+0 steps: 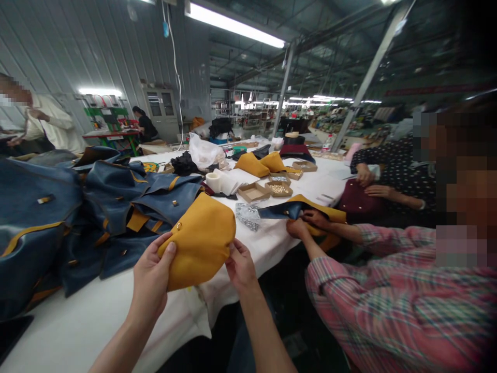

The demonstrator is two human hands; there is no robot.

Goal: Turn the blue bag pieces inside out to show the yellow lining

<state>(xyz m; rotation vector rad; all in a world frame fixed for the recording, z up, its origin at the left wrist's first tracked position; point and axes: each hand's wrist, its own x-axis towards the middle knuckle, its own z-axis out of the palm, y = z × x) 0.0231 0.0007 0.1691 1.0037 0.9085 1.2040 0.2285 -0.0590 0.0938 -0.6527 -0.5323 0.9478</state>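
Note:
Between my two hands, above the table edge, is a yellow leather piece that looks like a bag part, with a small round metal fitting near its left side. My left hand grips its left edge, thumb on top. On the right edge, the fingers of my right hand are closed, partly behind the leather. Blue leather bags with yellow trim and metal clasps are heaped to the left of my hands. A clear bag of small silvery parts lies just beyond my right hand.
The white-covered table bears cardboard boxes of small metal parts, a white roll and more yellow pieces. At right, a co-worker in a plaid shirt handles a blue-and-yellow piece; another, in dotted sleeves, touches a maroon piece.

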